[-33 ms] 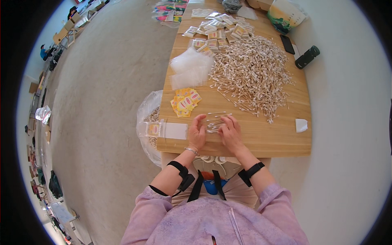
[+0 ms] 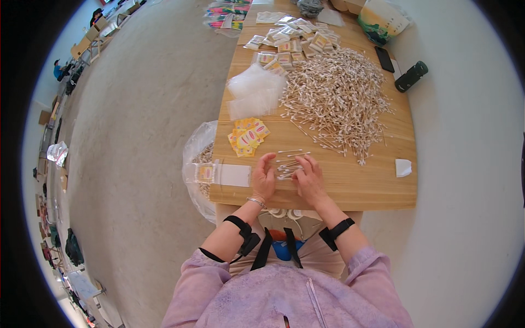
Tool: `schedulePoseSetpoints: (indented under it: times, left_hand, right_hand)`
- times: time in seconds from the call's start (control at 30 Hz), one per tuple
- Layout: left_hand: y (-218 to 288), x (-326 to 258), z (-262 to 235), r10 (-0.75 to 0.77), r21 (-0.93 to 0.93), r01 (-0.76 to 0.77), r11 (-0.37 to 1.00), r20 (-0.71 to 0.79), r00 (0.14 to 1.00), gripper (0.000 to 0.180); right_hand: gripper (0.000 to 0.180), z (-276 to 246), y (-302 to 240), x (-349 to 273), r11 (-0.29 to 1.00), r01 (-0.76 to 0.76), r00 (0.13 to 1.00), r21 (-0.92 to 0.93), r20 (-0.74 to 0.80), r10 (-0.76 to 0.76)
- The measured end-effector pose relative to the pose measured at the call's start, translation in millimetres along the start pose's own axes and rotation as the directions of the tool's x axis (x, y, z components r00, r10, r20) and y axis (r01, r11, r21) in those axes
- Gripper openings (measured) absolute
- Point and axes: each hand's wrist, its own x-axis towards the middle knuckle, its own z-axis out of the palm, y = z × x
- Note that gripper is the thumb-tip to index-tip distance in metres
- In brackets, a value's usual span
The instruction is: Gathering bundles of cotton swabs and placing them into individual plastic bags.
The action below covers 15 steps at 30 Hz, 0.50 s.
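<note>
A small row of cotton swabs [image 2: 284, 168] lies on the wooden table [image 2: 350, 191] between my two hands. My left hand [image 2: 263, 177] rests at their left ends, fingers curved and thumb apart, with nothing visible in it. Over their right ends, my right hand [image 2: 310, 179] has its fingers spread and the fingertips touching the swabs. Left of my left hand are a white card [image 2: 235, 175] and a clear pouch of swabs with a yellow label [image 2: 205, 173], at the table edge. Yellow printed cards [image 2: 249, 136] are heaped just beyond. A large pile of loose swabs [image 2: 342, 98] spreads farther right.
Flat clear bags [image 2: 254, 87] lie at the left edge, with filled packets [image 2: 295, 41] behind. A phone [image 2: 384, 59] and dark bottle [image 2: 411, 76] are by the wall, and white paper [image 2: 403, 168] at right. A plastic sack [image 2: 198, 142] of swabs stands beside the table.
</note>
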Motion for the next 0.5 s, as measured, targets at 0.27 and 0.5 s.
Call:
schedulePoseSetpoints:
  times: [0.27,0.5]
  left_hand:
    - [-3.0,1.6,-0.8,0.017,-0.053,-0.017,0.998,-0.007,1.0,0.038]
    - [2.8,2.0,2.9,0.021,-0.03,-0.021,0.999,-0.009,1.0,0.036]
  right_hand:
    - [0.05,3.2,-13.8,0.0,0.987,-0.154,0.988,-0.04,-0.029,0.153]
    - [0.08,18.1,-2.0,3.9,0.975,-0.196,0.981,-0.104,-0.022,0.195]
